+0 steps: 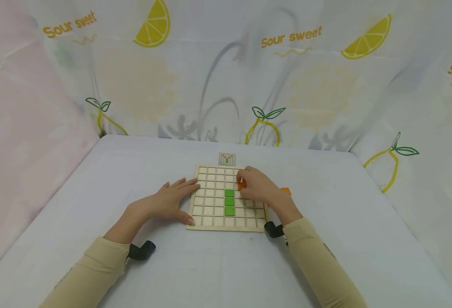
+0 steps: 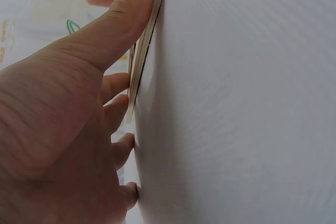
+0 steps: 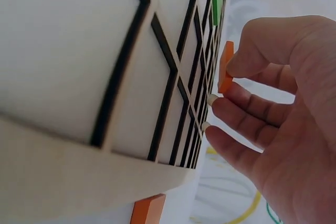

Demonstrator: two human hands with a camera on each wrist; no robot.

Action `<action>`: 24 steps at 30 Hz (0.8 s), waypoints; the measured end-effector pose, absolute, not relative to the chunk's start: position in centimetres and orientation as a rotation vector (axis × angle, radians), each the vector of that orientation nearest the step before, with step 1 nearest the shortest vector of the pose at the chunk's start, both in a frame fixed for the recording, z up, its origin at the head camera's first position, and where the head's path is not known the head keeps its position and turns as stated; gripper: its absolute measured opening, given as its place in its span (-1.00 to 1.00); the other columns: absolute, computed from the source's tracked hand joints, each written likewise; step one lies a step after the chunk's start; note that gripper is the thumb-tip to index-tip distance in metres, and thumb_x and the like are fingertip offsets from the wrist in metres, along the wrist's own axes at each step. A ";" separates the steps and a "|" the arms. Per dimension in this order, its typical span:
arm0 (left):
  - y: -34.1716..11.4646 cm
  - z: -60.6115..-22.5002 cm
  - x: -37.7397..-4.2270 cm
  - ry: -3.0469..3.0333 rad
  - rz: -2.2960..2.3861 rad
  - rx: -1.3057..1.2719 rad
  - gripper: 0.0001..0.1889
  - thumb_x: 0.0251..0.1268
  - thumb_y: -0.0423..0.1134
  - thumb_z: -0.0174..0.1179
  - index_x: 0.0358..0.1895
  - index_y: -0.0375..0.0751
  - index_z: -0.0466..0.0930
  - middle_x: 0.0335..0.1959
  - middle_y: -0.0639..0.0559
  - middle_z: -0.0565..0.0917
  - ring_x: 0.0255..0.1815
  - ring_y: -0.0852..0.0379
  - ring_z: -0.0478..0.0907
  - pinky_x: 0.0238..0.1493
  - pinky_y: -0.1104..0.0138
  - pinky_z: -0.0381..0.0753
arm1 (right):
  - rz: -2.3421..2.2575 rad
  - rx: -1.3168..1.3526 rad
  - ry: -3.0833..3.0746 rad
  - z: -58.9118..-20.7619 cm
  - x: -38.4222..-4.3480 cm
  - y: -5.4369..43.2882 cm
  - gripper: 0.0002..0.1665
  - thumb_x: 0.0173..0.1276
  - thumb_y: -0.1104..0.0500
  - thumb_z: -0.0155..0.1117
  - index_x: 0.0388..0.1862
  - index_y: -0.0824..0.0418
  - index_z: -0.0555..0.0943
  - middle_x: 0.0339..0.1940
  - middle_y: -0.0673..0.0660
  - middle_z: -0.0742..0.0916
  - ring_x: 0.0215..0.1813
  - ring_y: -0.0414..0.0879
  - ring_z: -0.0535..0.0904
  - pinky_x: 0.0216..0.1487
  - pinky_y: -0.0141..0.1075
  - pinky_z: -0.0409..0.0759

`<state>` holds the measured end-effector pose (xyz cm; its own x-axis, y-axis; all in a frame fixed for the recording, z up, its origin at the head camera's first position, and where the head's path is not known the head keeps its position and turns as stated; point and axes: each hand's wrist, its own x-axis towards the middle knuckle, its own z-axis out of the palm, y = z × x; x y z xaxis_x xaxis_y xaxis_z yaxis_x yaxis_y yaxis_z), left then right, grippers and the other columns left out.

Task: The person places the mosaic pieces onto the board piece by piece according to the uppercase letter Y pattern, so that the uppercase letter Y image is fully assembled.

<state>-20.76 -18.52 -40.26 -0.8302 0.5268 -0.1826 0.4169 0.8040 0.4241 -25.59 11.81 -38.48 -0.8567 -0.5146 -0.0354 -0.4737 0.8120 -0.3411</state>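
A wooden grid board [image 1: 226,228] lies flat on the table, with three green square tiles [image 1: 229,202] in one column of its cells. My right hand [image 1: 259,186] is over the board's right part and pinches an orange square tile [image 3: 226,66] between thumb and fingers. In the right wrist view that tile is close over the grid, while two other fingertips [image 3: 205,126] are right at its surface. My left hand [image 1: 168,201] spreads along the board's left side, thumb at the near corner and fingertips at the edge [image 2: 143,59].
Past the board's far edge lies a small card [image 1: 227,158] printed with a coloured grid pattern. Another orange tile [image 1: 286,191] sits on the white tablecloth [image 1: 226,269] right of the board, partly behind my right wrist. A lemon-printed cloth [image 1: 187,85] hangs behind the table.
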 end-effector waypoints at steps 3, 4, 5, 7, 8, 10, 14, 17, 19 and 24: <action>-18.5 -40.3 -20.7 2.689 0.548 0.715 0.18 -0.12 0.33 0.45 0.59 -0.03 0.07 0.66 0.01 -0.02 0.67 -0.24 -0.19 0.51 -0.35 -0.23 | -0.458 -0.799 2.860 -38.4 -25.6 11.4 -0.65 0.14 0.32 0.17 -0.06 0.11 0.58 -0.16 0.04 0.58 -0.18 -0.06 0.47 -0.12 -0.24 0.50; -18.5 -40.3 -20.6 2.688 0.547 0.715 0.18 -0.11 0.34 0.44 0.59 -0.03 0.07 0.66 0.01 -0.02 0.67 -0.24 -0.19 0.51 -0.35 -0.23 | -0.448 -0.802 2.858 -38.4 -25.6 11.3 -0.66 0.15 0.31 0.17 -0.07 0.10 0.57 -0.17 0.03 0.58 -0.19 -0.07 0.46 -0.14 -0.25 0.50; -18.5 -40.3 -20.6 2.687 0.549 0.708 0.18 -0.12 0.33 0.45 0.59 -0.02 0.07 0.66 0.02 -0.03 0.67 -0.23 -0.20 0.52 -0.35 -0.23 | -0.448 -0.805 2.853 -38.3 -25.7 11.1 -0.67 0.15 0.31 0.17 -0.07 0.10 0.57 -0.17 0.04 0.58 -0.20 -0.06 0.46 -0.15 -0.25 0.49; -18.5 -40.4 -20.5 2.690 0.551 0.704 0.17 -0.12 0.33 0.45 0.59 -0.02 0.07 0.66 0.02 -0.02 0.67 -0.23 -0.19 0.52 -0.35 -0.23 | -0.456 -0.807 2.843 -38.2 -25.7 10.8 -0.68 0.17 0.31 0.16 -0.08 0.10 0.57 -0.18 0.04 0.58 -0.22 -0.06 0.46 -0.17 -0.25 0.50; -18.6 -40.4 -20.5 2.692 0.552 0.703 0.17 -0.11 0.33 0.45 0.59 -0.02 0.08 0.66 0.02 -0.02 0.67 -0.23 -0.19 0.51 -0.35 -0.23 | -0.460 -0.813 2.840 -38.1 -25.8 10.6 -0.69 0.18 0.31 0.16 -0.08 0.10 0.57 -0.17 0.04 0.58 -0.22 -0.06 0.46 -0.17 -0.25 0.50; -18.6 -40.3 -20.5 2.698 0.553 0.704 0.16 -0.11 0.33 0.44 0.58 -0.01 0.08 0.66 0.01 -0.01 0.66 -0.24 -0.18 0.51 -0.36 -0.22 | -0.474 -0.817 2.832 -37.9 -25.9 10.3 -0.70 0.19 0.30 0.16 -0.08 0.10 0.58 -0.16 0.06 0.58 -0.21 -0.05 0.47 -0.16 -0.24 0.51; -18.7 -40.2 -20.5 2.698 0.549 0.708 0.16 -0.10 0.34 0.44 0.58 -0.02 0.08 0.66 0.01 -0.02 0.66 -0.24 -0.18 0.51 -0.36 -0.21 | -0.473 -0.839 2.820 -37.7 -26.2 9.8 -0.73 0.24 0.28 0.16 -0.07 0.12 0.58 -0.12 0.07 0.59 -0.15 -0.05 0.48 -0.10 -0.22 0.52; -18.6 -40.1 -20.5 2.696 0.546 0.710 0.17 -0.10 0.34 0.43 0.59 -0.01 0.08 0.66 0.01 -0.03 0.67 -0.23 -0.19 0.52 -0.35 -0.22 | -0.482 -0.846 2.813 -37.6 -26.4 9.5 -0.73 0.26 0.28 0.17 -0.06 0.13 0.58 -0.11 0.07 0.60 -0.12 -0.05 0.48 -0.07 -0.22 0.52; -18.6 -40.1 -20.5 2.695 0.549 0.710 0.17 -0.10 0.35 0.43 0.59 -0.02 0.08 0.66 0.01 -0.02 0.67 -0.23 -0.19 0.51 -0.35 -0.22 | -0.478 -0.862 2.815 -37.7 -26.6 9.1 -0.74 0.27 0.27 0.18 -0.06 0.12 0.58 -0.11 0.06 0.60 -0.12 -0.06 0.47 -0.06 -0.23 0.52; -18.5 -40.1 -20.6 2.695 0.545 0.711 0.17 -0.10 0.36 0.42 0.59 -0.02 0.07 0.66 0.00 -0.02 0.67 -0.22 -0.19 0.52 -0.34 -0.23 | -0.472 -0.914 2.814 -37.7 -27.1 8.1 -0.78 0.29 0.25 0.22 -0.08 0.14 0.59 -0.12 0.09 0.62 -0.12 -0.06 0.48 -0.06 -0.23 0.52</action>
